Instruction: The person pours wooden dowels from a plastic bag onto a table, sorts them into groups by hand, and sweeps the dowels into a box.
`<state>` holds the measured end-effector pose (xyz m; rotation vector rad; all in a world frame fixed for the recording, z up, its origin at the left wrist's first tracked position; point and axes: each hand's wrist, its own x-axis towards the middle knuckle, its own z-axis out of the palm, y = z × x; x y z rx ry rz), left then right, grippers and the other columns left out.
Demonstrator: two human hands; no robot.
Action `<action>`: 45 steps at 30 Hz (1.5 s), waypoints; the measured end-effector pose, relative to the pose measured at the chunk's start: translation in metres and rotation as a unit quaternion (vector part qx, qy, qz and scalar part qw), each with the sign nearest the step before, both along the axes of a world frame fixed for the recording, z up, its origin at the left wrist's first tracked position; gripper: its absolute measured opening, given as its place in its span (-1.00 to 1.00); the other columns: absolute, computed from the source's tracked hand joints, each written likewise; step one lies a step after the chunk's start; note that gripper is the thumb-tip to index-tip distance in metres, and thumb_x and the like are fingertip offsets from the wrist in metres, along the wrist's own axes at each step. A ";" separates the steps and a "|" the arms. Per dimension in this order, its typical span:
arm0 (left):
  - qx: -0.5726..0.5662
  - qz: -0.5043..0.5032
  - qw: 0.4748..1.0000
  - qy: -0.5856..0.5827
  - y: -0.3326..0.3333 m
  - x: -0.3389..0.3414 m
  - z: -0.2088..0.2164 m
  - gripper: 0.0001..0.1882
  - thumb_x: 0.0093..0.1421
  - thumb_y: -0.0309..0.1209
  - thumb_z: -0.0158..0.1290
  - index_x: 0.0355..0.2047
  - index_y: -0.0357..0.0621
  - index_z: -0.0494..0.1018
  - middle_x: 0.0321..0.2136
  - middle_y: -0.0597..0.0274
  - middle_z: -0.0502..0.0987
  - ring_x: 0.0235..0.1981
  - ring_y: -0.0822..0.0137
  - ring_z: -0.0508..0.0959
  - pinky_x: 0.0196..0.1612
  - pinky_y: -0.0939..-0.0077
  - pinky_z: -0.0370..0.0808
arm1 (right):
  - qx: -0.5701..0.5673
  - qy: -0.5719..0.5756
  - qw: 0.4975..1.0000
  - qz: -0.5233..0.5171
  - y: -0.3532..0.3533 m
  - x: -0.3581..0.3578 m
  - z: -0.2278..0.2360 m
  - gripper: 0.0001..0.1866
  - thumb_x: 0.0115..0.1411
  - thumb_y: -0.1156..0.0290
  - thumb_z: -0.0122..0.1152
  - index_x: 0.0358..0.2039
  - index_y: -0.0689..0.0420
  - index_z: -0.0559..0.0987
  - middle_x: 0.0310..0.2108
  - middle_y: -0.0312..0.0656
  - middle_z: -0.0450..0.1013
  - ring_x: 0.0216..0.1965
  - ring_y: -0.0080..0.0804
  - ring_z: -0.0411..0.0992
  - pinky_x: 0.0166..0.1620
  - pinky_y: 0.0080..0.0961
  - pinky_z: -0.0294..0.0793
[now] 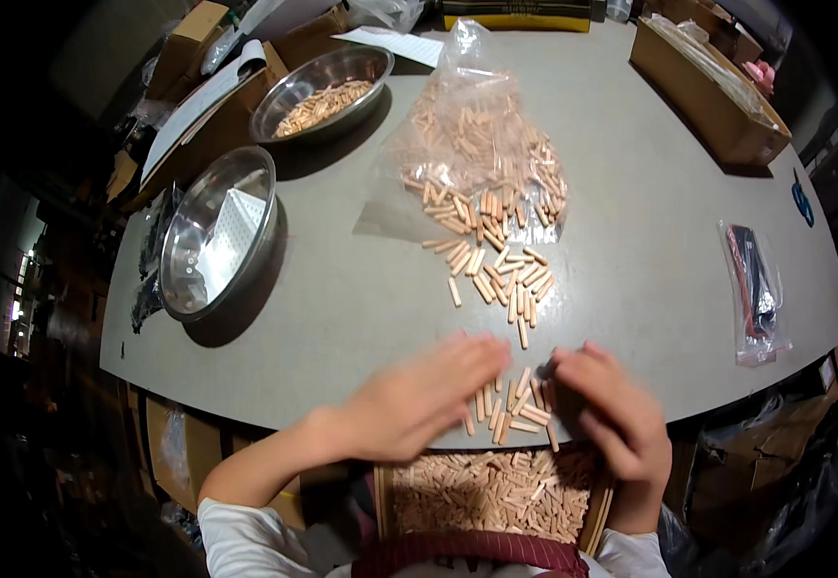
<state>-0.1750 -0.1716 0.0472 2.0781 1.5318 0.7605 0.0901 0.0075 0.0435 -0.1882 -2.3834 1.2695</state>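
Note:
My left hand (428,400), slightly blurred, lies over the near edge of the table with its fingers stretched out. Across from it, my right hand (616,400) is curved, thumb apart from the fingers, holding nothing that I can see. Between the two is a small group of wooden dowels (505,414), some at the table's rim. Farther off, more loose dowels (505,275) spill from the mouth of a clear plastic bag (467,125) full of them. Below the edge, against my body, a cardboard box (385,496) holds a thick layer of dowels (496,491).
At the left stand a steel bowl (266,202) with a white perforated piece (234,241) inside and another steel bowl (380,69) containing dowels. A long cardboard box (718,106), teal-handled scissors (802,200) and a bagged dark tool (751,289) lie on the right.

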 end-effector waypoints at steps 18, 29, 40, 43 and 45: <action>0.006 0.062 0.977 0.205 0.007 0.014 -0.001 -0.32 0.46 -0.20 0.04 0.48 -0.27 0.23 0.50 -0.10 0.21 0.52 -0.23 0.16 0.53 -0.19 0.03 | 0.289 -0.031 0.951 -0.109 -0.011 -0.019 -0.011 -0.53 0.12 0.48 0.34 0.09 0.20 0.64 0.18 -0.05 0.54 0.26 0.05 0.47 0.35 0.05 0.41; -0.028 -0.101 0.969 0.222 -0.010 0.031 0.003 0.13 0.30 0.35 0.01 0.54 -0.35 0.06 0.56 -0.07 0.10 0.60 0.02 0.06 0.60 -0.10 -0.08 | 0.254 0.020 0.967 0.026 -0.004 -0.001 -0.015 -0.57 0.05 0.48 0.30 -0.01 0.13 0.74 0.02 -0.14 0.68 0.16 -0.09 0.61 0.33 -0.06 0.51; 0.054 0.211 0.960 0.177 0.051 -0.029 -0.023 -0.06 0.43 0.01 0.08 0.54 -0.38 -0.02 0.53 -0.34 0.04 0.56 -0.42 -0.06 0.57 -0.19 -0.14 | 0.040 0.090 0.984 -0.146 -0.014 -0.001 -0.021 -0.52 0.22 0.69 0.30 0.18 0.40 0.57 -0.11 0.12 0.69 -0.12 -0.07 0.73 0.02 -0.37 0.67; 0.009 0.182 0.963 0.200 0.073 -0.026 -0.017 -0.07 0.44 -0.02 0.06 0.55 -0.38 -0.04 0.53 -0.35 0.03 0.56 -0.43 -0.08 0.57 -0.18 -0.11 | 0.011 0.089 0.976 -0.198 -0.018 -0.001 -0.021 -0.52 0.23 0.69 0.27 0.20 0.41 0.55 -0.09 0.12 0.70 -0.07 -0.05 0.72 0.03 -0.34 0.66; 0.018 0.170 0.961 0.216 0.082 -0.021 -0.017 -0.08 0.43 -0.02 0.06 0.56 -0.34 -0.04 0.54 -0.33 0.02 0.57 -0.42 -0.07 0.56 -0.16 -0.08 | -0.004 0.091 0.974 -0.207 -0.018 -0.002 -0.020 -0.52 0.24 0.70 0.26 0.20 0.41 0.55 -0.08 0.12 0.70 -0.05 -0.04 0.72 0.04 -0.33 0.66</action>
